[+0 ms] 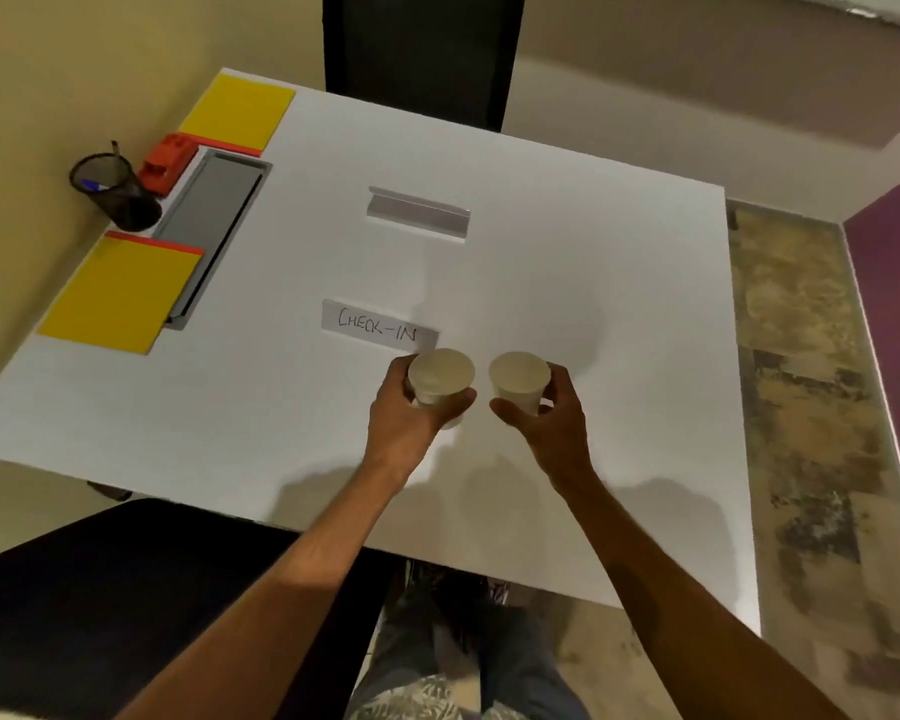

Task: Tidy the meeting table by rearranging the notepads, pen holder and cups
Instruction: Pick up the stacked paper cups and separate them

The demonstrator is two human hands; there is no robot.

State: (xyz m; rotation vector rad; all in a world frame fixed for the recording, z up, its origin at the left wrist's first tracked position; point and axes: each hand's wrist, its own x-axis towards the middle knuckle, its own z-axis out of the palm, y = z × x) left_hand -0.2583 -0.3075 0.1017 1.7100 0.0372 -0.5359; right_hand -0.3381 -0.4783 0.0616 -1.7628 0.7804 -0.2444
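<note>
**Two cups held above the table**

A paper cup (pixel 440 379) is gripped by the left hand (pixel 409 413), and a second cup (pixel 519 379) by the right hand (pixel 552 413), near the "CHECK-IN" sign (pixel 378 325). Two yellow notepads (pixel 120 293) (pixel 237 114) and a mesh pen holder (pixel 113 192) are set along the white table's (pixel 593 283) left edge.

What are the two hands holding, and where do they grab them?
Each hand holds one paper cup by its side wall: left hand the left cup, right hand the right cup.
</note>
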